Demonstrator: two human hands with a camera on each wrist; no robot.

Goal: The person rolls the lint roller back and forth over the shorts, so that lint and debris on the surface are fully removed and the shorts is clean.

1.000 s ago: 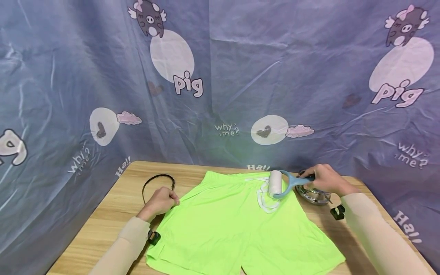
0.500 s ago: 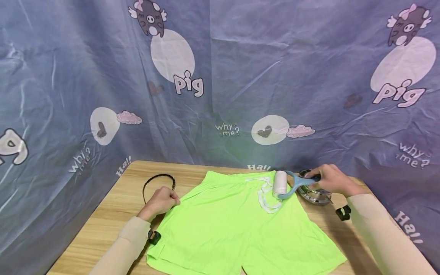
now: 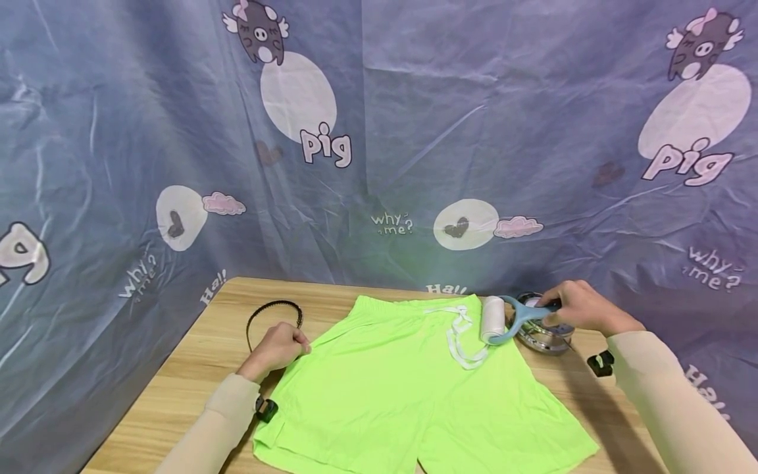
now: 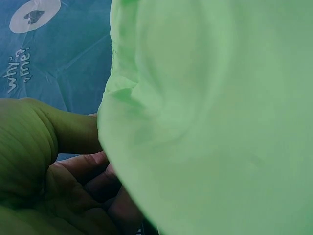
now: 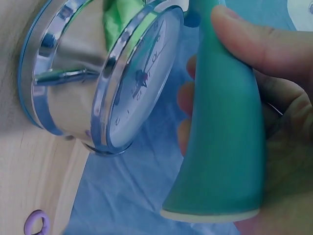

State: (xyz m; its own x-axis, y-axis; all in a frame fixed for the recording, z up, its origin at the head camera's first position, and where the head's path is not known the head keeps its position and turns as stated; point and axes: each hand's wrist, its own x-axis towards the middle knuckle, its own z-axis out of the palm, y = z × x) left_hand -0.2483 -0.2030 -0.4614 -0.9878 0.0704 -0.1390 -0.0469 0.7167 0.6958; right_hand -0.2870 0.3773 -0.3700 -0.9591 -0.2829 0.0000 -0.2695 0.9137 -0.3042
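Note:
Bright green shorts [image 3: 379, 382] with a white drawstring [image 3: 464, 349] lie spread on the table. My left hand [image 3: 278, 349] pinches their left side edge between thumb and fingers; in the left wrist view the cloth [image 4: 205, 122] hides the fingertips. On the right, my right hand [image 3: 583, 308] grips the handle [image 5: 215, 142] of a lint roller. Its blue fork carries a white roll [image 3: 493, 319], which is at the right end of the waistband. Just below the right hand lies a silver twin-bell style alarm clock [image 3: 541, 339], its dial [image 5: 146, 81] facing up.
A black toothed headband [image 3: 272, 304] lies behind my left hand. In the right wrist view a small purple ring-shaped thing [image 5: 36, 223] is on the wooden table [image 3: 195, 355]. A printed blue-grey curtain [image 3: 403, 151] hangs along the back and sides.
My right hand has moved to the right with the lint roller, so the roll has shifted from over the drawstring toward the waistband's right end. The left hand keeps its place.

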